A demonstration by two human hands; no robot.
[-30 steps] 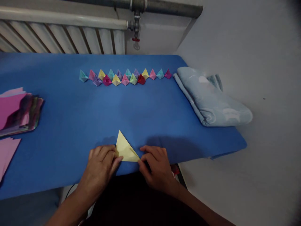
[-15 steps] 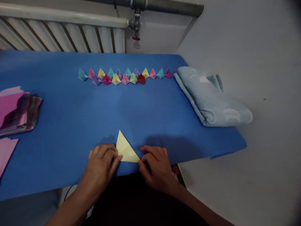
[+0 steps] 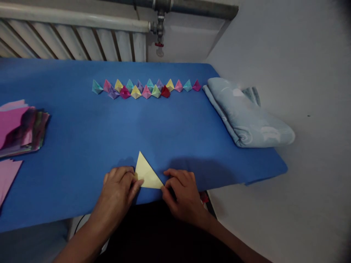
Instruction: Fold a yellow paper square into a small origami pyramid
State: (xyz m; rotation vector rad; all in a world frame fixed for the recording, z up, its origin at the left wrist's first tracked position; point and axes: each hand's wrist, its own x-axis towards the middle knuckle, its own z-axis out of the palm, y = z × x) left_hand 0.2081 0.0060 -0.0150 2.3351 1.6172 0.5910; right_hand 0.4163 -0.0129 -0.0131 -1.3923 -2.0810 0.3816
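A pale yellow sheet of paper (image 3: 148,175), folded into a triangle, lies near the front edge of the blue-covered table (image 3: 175,131). My left hand (image 3: 117,190) grips its left side, with the thumb on top near the lower edge and the other fingers curled. At the triangle's lower right corner, my right hand (image 3: 181,195) pinches the tip between thumb and finger. One point of the paper faces away from me. Its underside is hidden.
Several small folded paper shapes (image 3: 146,92) in mixed colours stand in two rows at the back. Stacked coloured paper (image 3: 13,128) and pink sheets (image 3: 9,177) lie at left. A folded light blue blanket (image 3: 246,113) rests at right by the wall. Behind stands a radiator (image 3: 74,22).
Almost nothing differs. Both hands keep the same hold on the yellow paper, and a faint mark or shadow on its face has gone. The view has shifted very slightly.
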